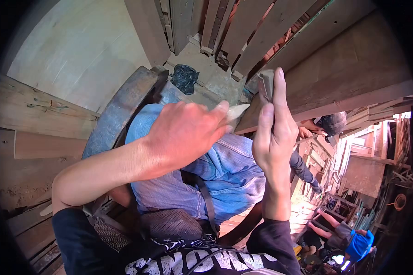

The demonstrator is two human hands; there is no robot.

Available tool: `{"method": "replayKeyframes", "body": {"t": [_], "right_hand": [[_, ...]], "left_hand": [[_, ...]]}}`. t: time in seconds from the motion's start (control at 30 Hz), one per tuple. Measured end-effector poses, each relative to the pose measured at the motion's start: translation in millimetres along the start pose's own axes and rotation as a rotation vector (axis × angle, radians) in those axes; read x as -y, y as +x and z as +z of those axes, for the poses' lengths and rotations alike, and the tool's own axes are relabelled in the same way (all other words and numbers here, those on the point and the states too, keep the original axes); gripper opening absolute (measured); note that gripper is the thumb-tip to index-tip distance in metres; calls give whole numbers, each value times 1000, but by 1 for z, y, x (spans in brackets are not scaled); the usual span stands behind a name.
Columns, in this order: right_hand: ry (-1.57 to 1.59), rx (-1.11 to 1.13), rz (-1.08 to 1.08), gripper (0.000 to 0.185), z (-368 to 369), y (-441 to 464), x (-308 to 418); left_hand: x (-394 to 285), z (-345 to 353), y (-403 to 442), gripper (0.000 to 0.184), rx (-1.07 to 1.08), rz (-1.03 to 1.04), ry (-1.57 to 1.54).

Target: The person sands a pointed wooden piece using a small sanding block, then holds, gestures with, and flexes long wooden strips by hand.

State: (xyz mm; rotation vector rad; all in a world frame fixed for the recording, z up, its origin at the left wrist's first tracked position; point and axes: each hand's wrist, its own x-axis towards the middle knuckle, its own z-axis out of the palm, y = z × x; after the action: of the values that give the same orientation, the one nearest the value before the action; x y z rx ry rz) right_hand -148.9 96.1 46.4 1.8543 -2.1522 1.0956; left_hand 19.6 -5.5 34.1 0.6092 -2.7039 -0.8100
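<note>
My left hand (188, 130) is closed, its back turned up, in front of my jeans (225, 169). From between its thumb and fingers sticks out a pale, pointed piece (238, 111); its material is unclear. To the right, my right hand (276, 133) points upward with its fingers fairly straight. Along those fingers it holds a folded grey-brown sheet (265, 86), which may be sandpaper. A gap separates the pointed tip from this sheet.
Left of my legs stands a thick curved wooden part (117, 112). A black plastic bag (184, 79) lies on the floor ahead. Long planks (339, 68) lean at upper right. One co-worker (330, 123) bends close on the right; a person in blue (359, 245) is farther off.
</note>
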Motion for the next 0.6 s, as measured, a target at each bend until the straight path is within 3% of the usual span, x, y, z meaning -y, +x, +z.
{"method": "replayKeyframes", "body": {"t": [0.2,0.6], "right_hand": [[-73,44,37,57,-6,-39,4],[-106,112,86,61,4,-45,5]], "left_hand": [[8,1,1,35,-103,27,25],[3,1,0,37,-18,-6,5]]}}
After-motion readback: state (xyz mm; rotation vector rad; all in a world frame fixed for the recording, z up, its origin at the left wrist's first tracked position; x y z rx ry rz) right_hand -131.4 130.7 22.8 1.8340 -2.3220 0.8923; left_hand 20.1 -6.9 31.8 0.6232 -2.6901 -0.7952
